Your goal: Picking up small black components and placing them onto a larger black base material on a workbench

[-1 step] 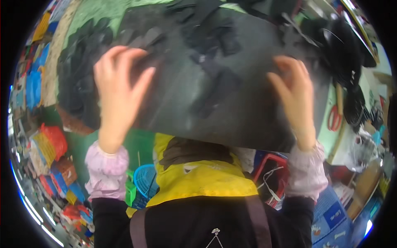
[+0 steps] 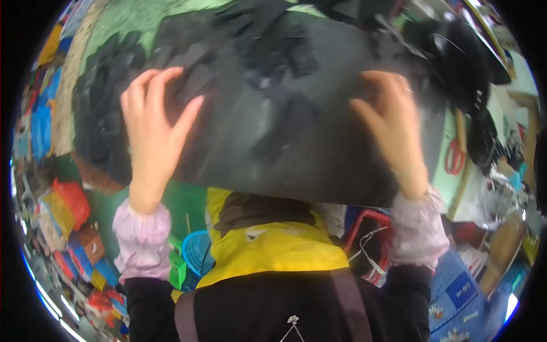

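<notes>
My left hand hovers over the left part of a dark board, fingers curved and apart, nothing held. Beside it lies a heap of black fabric pieces. Over the board's right part, my right hand is somewhat blurred, its thumb and fingers apart and holding nothing. Between the hands, a black strip-like piece rests on the board. More dark pieces lie bunched toward the far edge. Their exact kind is too blurred to tell.
Red-handled scissors lie on the pale green surface at the right, near a black cable bundle. Below the board are a blue basket and a red crate. Colourful bags and boxes fill the left side.
The whole view has shifted slightly, moving the board and its pieces a little left in the picture. Both hands stay spread over the board, with nothing taken hold of.
</notes>
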### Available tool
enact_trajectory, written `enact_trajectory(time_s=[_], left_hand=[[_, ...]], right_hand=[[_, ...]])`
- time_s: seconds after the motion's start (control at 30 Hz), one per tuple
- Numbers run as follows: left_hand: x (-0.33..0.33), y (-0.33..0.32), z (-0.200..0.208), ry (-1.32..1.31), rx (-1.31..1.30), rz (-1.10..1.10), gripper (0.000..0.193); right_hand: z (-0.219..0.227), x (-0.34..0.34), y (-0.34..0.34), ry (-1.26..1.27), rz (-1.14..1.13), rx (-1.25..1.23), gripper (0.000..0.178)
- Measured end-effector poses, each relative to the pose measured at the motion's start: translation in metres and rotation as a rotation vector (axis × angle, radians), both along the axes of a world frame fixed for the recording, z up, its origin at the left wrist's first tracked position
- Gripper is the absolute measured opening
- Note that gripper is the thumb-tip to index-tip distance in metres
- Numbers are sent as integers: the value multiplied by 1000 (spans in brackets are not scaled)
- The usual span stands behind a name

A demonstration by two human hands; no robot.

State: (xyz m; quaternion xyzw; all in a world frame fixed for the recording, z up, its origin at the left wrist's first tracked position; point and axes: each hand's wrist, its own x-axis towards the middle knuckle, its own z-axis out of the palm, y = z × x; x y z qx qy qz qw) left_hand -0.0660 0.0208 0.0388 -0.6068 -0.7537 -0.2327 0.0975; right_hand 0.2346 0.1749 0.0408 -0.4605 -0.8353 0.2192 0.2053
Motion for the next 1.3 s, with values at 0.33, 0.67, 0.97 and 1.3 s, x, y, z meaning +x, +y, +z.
enact_trajectory(time_s=[0.33,0.67,0.97,1.3], left_hand=[[63,-7,-13,-245,-229,-453,48],[75,-32,-31,-335,-133,-602,41],[73,-30,-32,-383,-97,-597,48],[81,-6,-32,-399,13,-421,45]], right_hand=[[-2,4,13,287,26,-512,12],[1,2,-15,474,37,-849,8],[-5,-36,-28,238,75,-726,8],[-8,-32,-42,41,142,-64,24]])
